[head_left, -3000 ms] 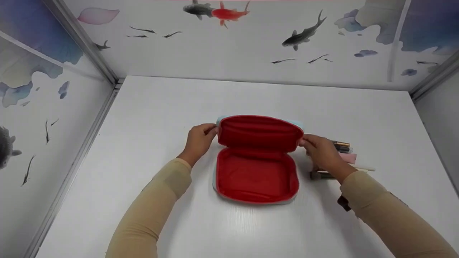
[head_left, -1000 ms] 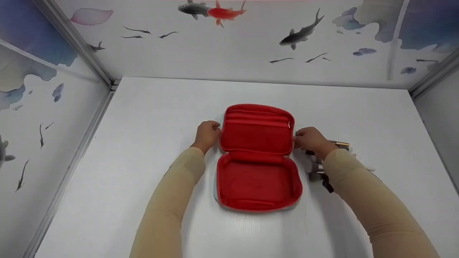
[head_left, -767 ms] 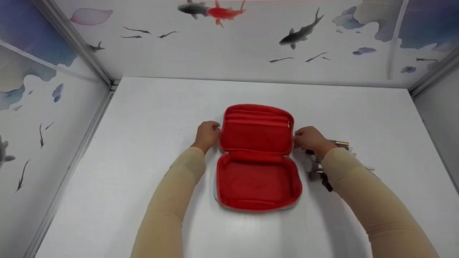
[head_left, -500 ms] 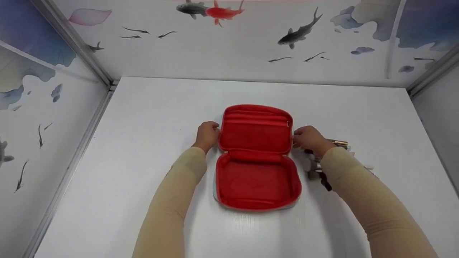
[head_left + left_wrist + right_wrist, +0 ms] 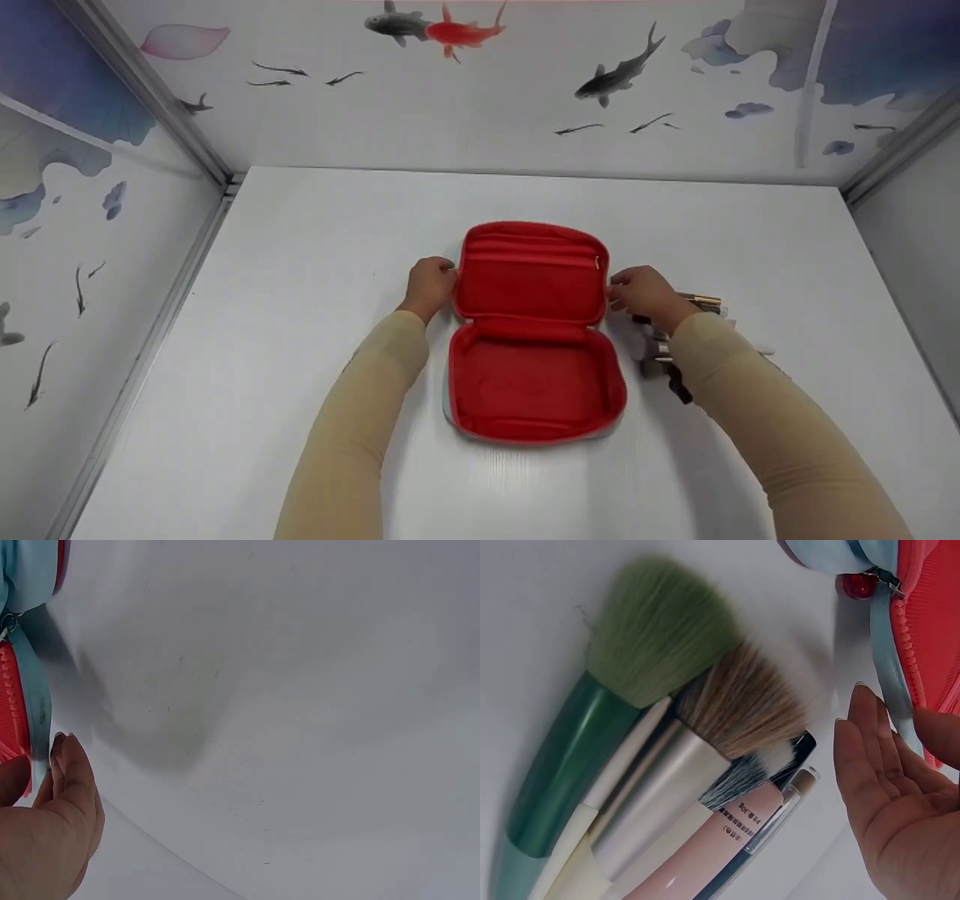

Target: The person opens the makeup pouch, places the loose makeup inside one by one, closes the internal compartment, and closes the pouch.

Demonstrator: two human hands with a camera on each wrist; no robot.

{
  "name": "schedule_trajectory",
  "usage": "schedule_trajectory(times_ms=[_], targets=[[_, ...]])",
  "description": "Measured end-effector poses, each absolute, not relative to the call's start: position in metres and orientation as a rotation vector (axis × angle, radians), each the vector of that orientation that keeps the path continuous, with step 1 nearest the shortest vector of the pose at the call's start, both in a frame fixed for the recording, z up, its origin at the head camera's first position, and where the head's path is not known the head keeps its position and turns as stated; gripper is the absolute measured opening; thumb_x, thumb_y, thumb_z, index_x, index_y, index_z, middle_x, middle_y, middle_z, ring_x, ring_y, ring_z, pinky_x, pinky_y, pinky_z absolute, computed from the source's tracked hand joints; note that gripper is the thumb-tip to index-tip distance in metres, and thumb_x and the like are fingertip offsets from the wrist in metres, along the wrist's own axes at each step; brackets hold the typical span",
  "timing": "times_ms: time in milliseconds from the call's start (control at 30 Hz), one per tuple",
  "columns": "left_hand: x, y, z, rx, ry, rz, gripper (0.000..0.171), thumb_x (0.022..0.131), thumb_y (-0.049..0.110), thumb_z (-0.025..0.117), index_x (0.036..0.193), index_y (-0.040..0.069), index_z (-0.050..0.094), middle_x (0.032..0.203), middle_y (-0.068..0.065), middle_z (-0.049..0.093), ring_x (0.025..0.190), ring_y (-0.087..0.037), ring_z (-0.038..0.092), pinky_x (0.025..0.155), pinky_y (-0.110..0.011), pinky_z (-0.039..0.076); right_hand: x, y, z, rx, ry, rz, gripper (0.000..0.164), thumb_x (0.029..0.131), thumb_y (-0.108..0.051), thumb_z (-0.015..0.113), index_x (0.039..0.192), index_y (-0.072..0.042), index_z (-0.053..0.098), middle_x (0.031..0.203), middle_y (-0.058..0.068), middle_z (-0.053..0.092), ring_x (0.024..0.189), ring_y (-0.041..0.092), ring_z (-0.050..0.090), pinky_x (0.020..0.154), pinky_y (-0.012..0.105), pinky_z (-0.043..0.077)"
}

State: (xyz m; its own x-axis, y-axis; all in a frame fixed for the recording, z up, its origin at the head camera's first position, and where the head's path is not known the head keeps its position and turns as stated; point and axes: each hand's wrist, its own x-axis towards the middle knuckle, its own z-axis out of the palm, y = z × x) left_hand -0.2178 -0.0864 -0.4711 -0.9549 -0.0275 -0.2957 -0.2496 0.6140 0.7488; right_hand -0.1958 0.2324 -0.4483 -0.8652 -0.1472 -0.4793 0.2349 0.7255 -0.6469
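A makeup bag [image 5: 536,382], pale blue outside with a red lining, lies unzipped and folded out flat, lid [image 5: 532,285] away from me. My left hand [image 5: 430,286] is at the lid's left edge. In the left wrist view its thumb lies over the red zip edge, with the fingers [image 5: 73,772] along the blue outside. My right hand [image 5: 646,291] holds the lid's right edge lightly. In the right wrist view its thumb overlaps the red zip edge, while the nearly straight fingers [image 5: 855,742] lie outside, the outermost one apart from the bag.
Right of the bag, partly under my right forearm, lie several makeup brushes, among them a green one [image 5: 656,626] and a brown-bristled one [image 5: 746,694], with a pink tube [image 5: 705,840]. A red bead [image 5: 857,586] hangs near the zip. Printed panels [image 5: 465,105] border the white table [image 5: 337,217].
Three seconds ago the lid stood raised between both hands; by one second ago it lay back flat. Since then the hands and bag have barely moved, the view only shifting slightly.
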Motion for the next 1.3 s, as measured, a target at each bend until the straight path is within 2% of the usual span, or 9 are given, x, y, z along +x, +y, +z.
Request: schedule_trajectory(times_ms=[167,400,700,967,1300], targets=[[-0.220,-0.086,-0.471,-0.248,2.568,1.291,0.034,0.098,0.018,0.053,0.122,-0.005,0.061,0.122,-0.018,0.062,0.112,-0.027,0.056,0.095,-0.037,0.047,-0.190,0.238,-0.445,0.068,2.445,-1.006,0.047,0.099,-0.016,0.047,0.137,0.012,0.041,0.128,0.029,0.054,0.114,0.038,0.058,0.098,0.047,0.046],[-0.219,-0.088,-0.472,-0.285,2.503,1.357,0.040,0.095,0.020,0.060,0.127,-0.004,0.058,0.126,-0.017,0.060,0.115,-0.027,0.055,0.097,-0.037,0.047,-0.173,0.250,-0.436,-0.009,2.550,-0.947,0.045,0.098,-0.018,0.052,0.136,0.005,0.047,0.123,0.025,0.058,0.109,0.034,0.056,0.095,0.048,0.047],[-0.214,-0.089,-0.475,-0.267,2.483,1.355,0.043,0.092,0.016,0.062,0.129,-0.004,0.056,0.124,-0.018,0.061,0.113,-0.028,0.058,0.096,-0.038,0.048,-0.139,0.266,-0.429,-0.043,2.630,-0.925,0.042,0.097,-0.016,0.056,0.137,-0.004,0.051,0.126,0.020,0.059,0.115,0.036,0.054,0.089,0.045,0.052],[-0.213,-0.090,-0.479,-0.262,2.483,1.363,0.038,0.093,0.014,0.059,0.126,-0.006,0.058,0.124,-0.020,0.061,0.109,-0.027,0.057,0.093,-0.037,0.048,-0.116,0.283,-0.430,-0.174,2.748,-0.902,0.035,0.093,-0.010,0.062,0.125,0.005,0.059,0.118,0.022,0.063,0.107,0.040,0.059,0.084,0.049,0.053],[-0.211,-0.089,-0.478,-0.270,2.475,1.361,0.038,0.095,0.013,0.057,0.129,-0.005,0.056,0.125,-0.020,0.060,0.110,-0.027,0.058,0.093,-0.037,0.049,-0.098,0.293,-0.439,-0.201,2.782,-0.736,0.040,0.089,-0.003,0.065,0.128,0.000,0.060,0.122,0.021,0.063,0.111,0.040,0.058,0.086,0.051,0.051]])
